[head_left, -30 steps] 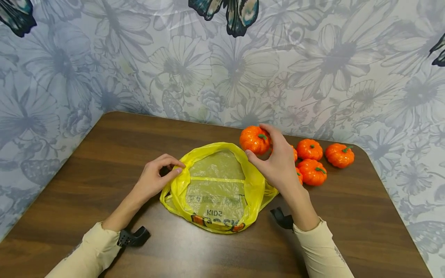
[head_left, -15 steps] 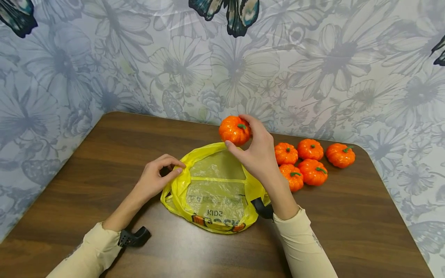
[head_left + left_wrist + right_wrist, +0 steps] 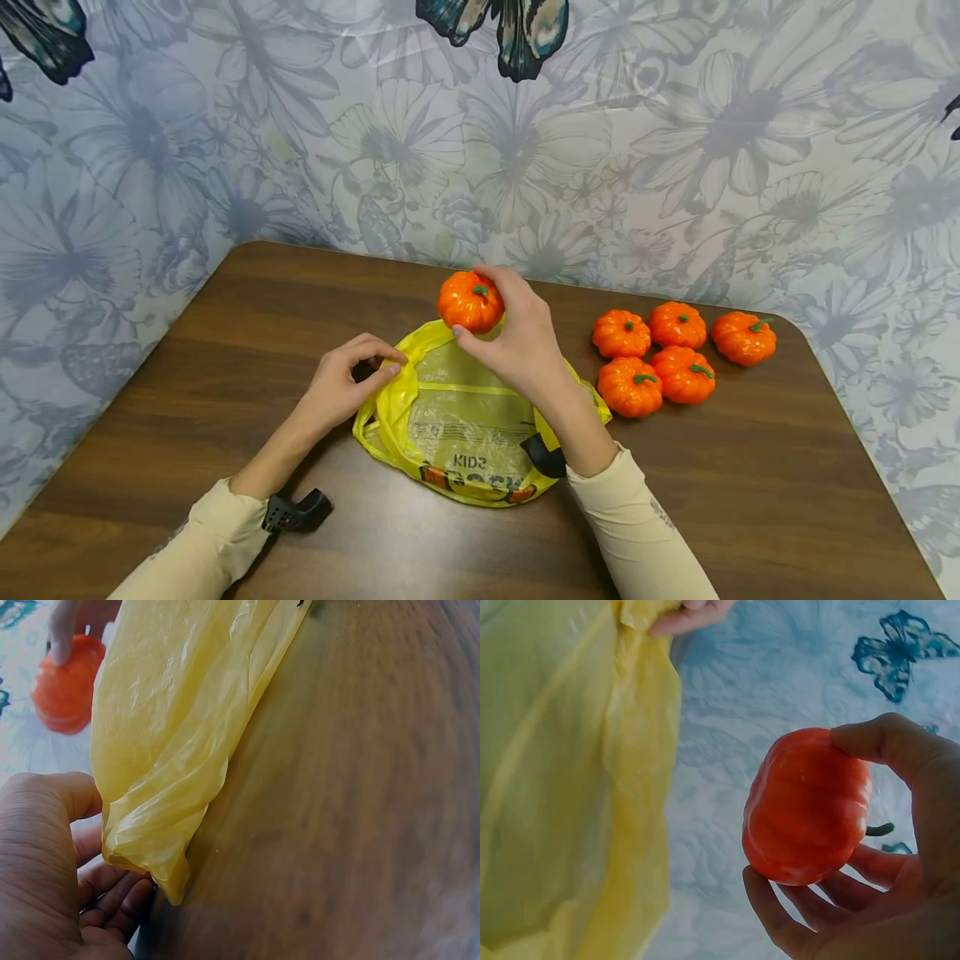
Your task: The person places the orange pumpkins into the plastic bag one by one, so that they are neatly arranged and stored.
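Observation:
My right hand (image 3: 517, 333) grips a small orange pumpkin (image 3: 470, 302) with a green stem, thumb on one side and fingers on the other. It hovers over the far rim of a yellow plastic bag (image 3: 465, 492). In the right wrist view the held pumpkin (image 3: 806, 810) shows whole, beside the bag's edge. My left hand (image 3: 341, 379) pinches the bag's left rim between thumb and fingers, keeping the mouth spread wide. From the left wrist view, the bag's folded edge (image 3: 165, 787) runs up from the left fingers. Printed letters show through the thin plastic near the front.
Several more orange pumpkins (image 3: 630, 387) sit in a cluster on the brown wooden table (image 3: 750, 500), to the right of the bag. A patterned wall covering (image 3: 300, 125) with flowers and butterflies rises behind the table's far edge. Black wrist mounts (image 3: 296, 510) stick out near both wrists.
My right hand has carried the pumpkin leftward from beside the cluster to above the bag's far rim, dipping slightly at the end. My left hand has kept its hold on the bag.

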`<state>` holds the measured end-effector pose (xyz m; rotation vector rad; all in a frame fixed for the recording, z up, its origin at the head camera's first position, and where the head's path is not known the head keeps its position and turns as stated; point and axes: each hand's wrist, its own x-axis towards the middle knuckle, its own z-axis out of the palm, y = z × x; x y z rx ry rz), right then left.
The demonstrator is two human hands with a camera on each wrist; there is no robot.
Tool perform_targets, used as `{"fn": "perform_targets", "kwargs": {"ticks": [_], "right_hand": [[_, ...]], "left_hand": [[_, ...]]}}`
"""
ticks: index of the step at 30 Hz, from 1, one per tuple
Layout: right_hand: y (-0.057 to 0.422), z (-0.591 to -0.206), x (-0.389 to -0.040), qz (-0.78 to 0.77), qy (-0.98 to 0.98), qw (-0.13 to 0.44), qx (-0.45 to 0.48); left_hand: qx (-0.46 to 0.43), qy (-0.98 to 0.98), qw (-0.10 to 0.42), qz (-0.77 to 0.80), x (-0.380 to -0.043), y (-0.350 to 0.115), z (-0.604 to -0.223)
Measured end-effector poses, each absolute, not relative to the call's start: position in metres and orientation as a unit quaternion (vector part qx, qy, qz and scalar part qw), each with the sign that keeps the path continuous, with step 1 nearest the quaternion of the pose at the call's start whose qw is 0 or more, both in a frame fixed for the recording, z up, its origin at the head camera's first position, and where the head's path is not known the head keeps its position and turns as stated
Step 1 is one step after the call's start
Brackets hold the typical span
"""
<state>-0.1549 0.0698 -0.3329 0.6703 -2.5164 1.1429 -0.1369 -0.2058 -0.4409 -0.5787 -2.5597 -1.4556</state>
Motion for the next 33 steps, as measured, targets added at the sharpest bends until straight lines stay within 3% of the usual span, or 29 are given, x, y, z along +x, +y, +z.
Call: {"fn": "perform_targets", "kwargs": {"ticks": [17,33], "right_hand": [[0.054,-0.36,-0.152,0.323,-0.901,-0.012,0.29],[0.051,-0.384,-0.153,0.288,-0.908,-0.046,0.3]], "left_hand": [[-0.183,-0.856,0.06,-0.48,-0.137,-0.206,-0.44],[-0.188,-0.854,0.069,-0.479,-0.138,-0.205,-0.445]]}}
